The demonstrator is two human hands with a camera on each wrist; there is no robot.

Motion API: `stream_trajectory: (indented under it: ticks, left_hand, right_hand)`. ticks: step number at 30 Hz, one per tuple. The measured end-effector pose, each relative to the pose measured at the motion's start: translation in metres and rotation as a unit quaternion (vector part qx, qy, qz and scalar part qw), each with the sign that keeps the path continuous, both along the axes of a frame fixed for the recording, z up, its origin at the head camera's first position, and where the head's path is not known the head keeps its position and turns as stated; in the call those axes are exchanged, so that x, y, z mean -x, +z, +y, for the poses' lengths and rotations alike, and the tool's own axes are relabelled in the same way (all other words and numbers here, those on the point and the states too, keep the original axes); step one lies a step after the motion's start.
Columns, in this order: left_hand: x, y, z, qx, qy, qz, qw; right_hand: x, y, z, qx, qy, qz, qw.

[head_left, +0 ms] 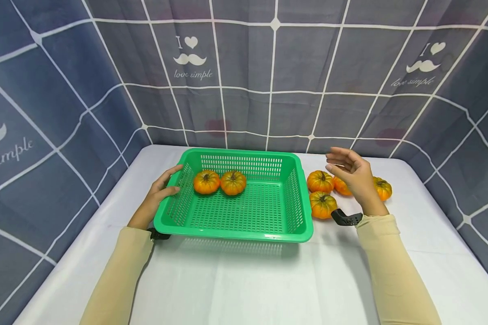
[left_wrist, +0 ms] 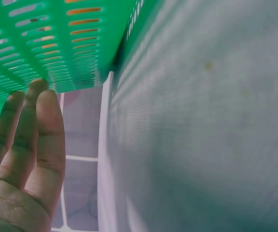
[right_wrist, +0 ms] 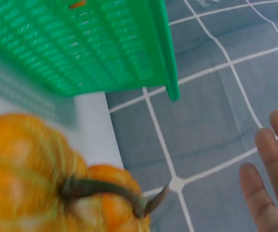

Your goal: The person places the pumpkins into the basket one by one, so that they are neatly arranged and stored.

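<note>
A green plastic basket (head_left: 236, 234) with slotted walls stands on the white table. Inside it, towards the back left, two small orange pumpkins (head_left: 233, 183) sit side by side. My left hand (head_left: 159, 192) holds the basket's left side, thumb and forefinger over the rim. In the left wrist view the other fingers (left_wrist: 49, 140) lie against the outer wall. Over several more pumpkins (head_left: 323, 205) to the right of the basket hovers my right hand (head_left: 354, 176), empty, its fingers loosely extended. Those pumpkins are partly hidden behind it. A curved stem shows on the near pumpkin (right_wrist: 22, 169) in the right wrist view.
A white cloth covers the table (head_left: 244, 289). Grey checked curtain (head_left: 244, 58) hangs along the back and both sides, close behind the basket. One pumpkin (head_left: 382, 188) lies farthest right, beyond my right wrist. Each wrist carries a black device (head_left: 345, 218).
</note>
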State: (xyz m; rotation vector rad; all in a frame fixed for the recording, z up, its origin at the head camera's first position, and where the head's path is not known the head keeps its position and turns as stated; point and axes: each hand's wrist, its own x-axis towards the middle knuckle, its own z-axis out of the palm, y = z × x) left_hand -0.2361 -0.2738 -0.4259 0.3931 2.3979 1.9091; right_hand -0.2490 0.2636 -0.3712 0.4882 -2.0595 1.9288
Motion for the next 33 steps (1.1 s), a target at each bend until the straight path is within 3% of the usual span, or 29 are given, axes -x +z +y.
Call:
stream_trajectory:
  ticks: [6,12,22,33]
  left_hand:
    - [-0.001,-0.001,0.0,-0.024,-0.008,0.002,0.9997]
    - [-0.001,-0.001,0.001,-0.025,-0.006,0.001,0.9997]
    - [0.001,0.001,0.0,0.0,-0.001,0.014,0.9999]
    - [0.002,-0.001,-0.001,0.004,0.003,0.028,0.9996]
  right_hand:
    - [-0.003,-0.009,0.012,0.019,-0.063,0.029,0.997]
    - [-0.007,-0.017,0.022,0.02,-0.132,0.016,0.991]
    - [-0.01,-0.028,0.036,0.04,-0.23,0.016,0.972]
    - [-0.011,-0.041,0.06,0.12,-0.295,0.018,0.948]
